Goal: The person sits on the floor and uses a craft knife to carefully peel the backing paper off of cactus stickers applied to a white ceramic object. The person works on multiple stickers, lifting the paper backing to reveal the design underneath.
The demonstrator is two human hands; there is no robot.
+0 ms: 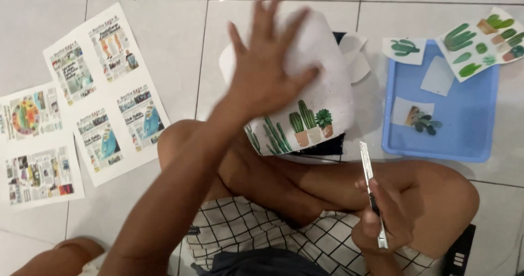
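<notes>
Cactus-print sheet (305, 90) under spread left hand (265, 71)

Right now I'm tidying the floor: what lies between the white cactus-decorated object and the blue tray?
In the head view, only bare white floor tile separates the white cactus-decorated object from the blue tray; small white paper pieces jut from behind the object.

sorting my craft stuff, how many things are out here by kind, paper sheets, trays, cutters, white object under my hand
Printed paper sheets on the floor, left: 3
Cactus picture sheet, top right: 1
Blue tray: 1
Cutter knife in the right hand: 1
White object with cactus pictures under the left hand: 1
Total: 7
</notes>
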